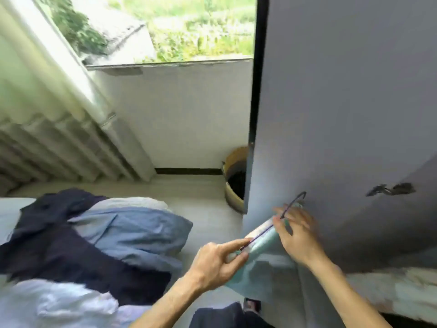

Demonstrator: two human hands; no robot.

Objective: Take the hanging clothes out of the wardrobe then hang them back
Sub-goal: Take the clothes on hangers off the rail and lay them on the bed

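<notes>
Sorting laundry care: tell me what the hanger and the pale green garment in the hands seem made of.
The hanger: likely metal wire with a dark coating; it is thin and bends into a narrow hook. The pale green garment: looks like light woven cloth, matte, draping in soft folds; blur hides the weave.

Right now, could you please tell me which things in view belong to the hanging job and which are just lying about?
Job in hand:
hanger, pinched by the left hand and the right hand
pale green garment on it
navy garment and blue shirt on the bed
grey wardrobe door

Lying about:
basket
radiator
curtain
</notes>
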